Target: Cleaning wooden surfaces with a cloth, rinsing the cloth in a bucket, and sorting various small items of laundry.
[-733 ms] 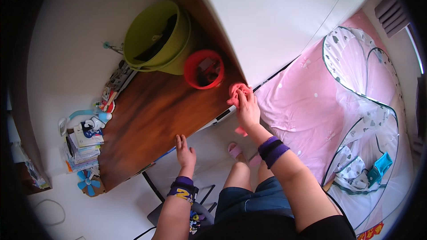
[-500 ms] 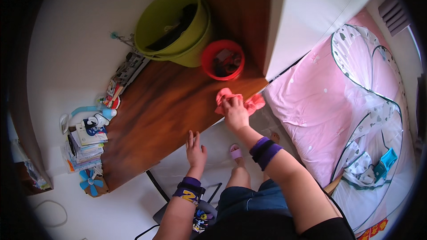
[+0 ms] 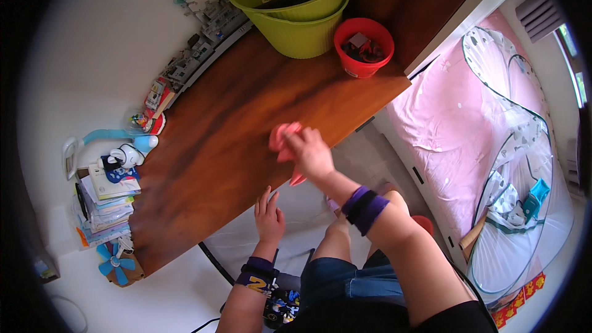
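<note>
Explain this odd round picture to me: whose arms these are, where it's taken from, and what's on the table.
There is no machine here. A person wears two cameras on the head, and this view comes from the left one, looking down, so the arms are the wearer's own. The wide lens bends straight edges. The right hand holds a red cloth over the wooden table; the left hand is empty, near the front edge. On the table are green tubs, a red bucket and a pile of papers.

Right hand (image 3: 314,157) curled; left hand (image 3: 269,221) loose
</note>
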A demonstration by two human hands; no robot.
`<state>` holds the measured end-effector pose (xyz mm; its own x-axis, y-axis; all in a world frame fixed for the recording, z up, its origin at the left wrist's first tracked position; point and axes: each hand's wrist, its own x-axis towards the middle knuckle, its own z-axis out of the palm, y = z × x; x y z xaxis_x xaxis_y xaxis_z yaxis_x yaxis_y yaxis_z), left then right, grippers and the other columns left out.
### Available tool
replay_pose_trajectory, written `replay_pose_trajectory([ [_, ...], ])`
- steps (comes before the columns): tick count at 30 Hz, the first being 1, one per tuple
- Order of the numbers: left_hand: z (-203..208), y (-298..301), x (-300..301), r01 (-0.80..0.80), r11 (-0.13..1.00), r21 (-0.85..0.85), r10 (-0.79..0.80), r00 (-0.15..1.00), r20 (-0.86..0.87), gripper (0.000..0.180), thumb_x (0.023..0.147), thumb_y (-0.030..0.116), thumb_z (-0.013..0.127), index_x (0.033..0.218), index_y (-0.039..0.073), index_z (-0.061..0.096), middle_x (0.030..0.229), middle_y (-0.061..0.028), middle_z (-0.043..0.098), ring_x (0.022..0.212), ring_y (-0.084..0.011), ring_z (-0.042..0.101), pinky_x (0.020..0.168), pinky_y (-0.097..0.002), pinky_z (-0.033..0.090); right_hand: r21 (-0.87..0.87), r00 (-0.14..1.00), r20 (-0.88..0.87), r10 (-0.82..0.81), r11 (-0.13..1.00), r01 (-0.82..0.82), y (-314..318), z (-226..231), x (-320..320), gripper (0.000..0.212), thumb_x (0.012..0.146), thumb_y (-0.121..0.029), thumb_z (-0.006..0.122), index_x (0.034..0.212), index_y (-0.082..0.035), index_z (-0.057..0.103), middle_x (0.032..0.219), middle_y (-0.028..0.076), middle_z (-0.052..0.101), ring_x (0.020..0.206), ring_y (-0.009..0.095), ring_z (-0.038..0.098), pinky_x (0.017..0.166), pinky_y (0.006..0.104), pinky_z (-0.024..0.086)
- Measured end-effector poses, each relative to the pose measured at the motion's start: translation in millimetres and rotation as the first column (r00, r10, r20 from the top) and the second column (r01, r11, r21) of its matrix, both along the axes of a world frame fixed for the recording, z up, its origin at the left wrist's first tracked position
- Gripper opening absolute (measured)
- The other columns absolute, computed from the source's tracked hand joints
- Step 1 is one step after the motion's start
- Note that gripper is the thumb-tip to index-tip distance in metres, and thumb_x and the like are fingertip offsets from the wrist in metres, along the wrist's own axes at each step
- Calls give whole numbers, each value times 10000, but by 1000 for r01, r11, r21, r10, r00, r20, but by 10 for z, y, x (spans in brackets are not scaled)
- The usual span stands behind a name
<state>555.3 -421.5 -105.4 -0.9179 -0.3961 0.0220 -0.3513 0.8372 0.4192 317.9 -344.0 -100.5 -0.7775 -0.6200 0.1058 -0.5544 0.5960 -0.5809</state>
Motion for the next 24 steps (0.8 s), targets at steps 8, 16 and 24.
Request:
replay_pose_trajectory([
  [8, 96, 64, 24, -137, 973, 188, 193, 928, -320, 354, 796, 18, 550, 1149, 29, 554, 1172, -163, 521, 1092, -353, 492, 967, -458, 386, 107, 949, -21, 316, 944, -312, -473, -221, 850, 428, 781, -248, 618, 1208, -248, 609, 1121, 54, 518, 1096, 276, 484, 839, 405, 462],
  [16, 111, 264, -218, 49, 990, 129, -1, 938, -347, 282, 769, -40, 535, 1041, 23, 582, 1102, -146, 549, 1041, -327, 520, 926, -424, 410, 47, 963, 22, 267, 962, -268, 168, -238, 829, 378, 741, -312, 643, 1117, -294, 672, 1071, 10, 550, 1033, 233, 498, 853, 355, 441],
  [24, -53, 1126, -515, 367, 897, 246, -289, 908, -302, 289, 743, -91, 518, 983, 43, 610, 1006, -124, 617, 924, -315, 578, 826, -401, 463, -139, 930, 156, -332, 925, 354, 1681, -422, 284, 384, 740, -105, 670, 1113, -196, 665, 1035, 105, 593, 973, 335, 544, 879, 436, 437],
])
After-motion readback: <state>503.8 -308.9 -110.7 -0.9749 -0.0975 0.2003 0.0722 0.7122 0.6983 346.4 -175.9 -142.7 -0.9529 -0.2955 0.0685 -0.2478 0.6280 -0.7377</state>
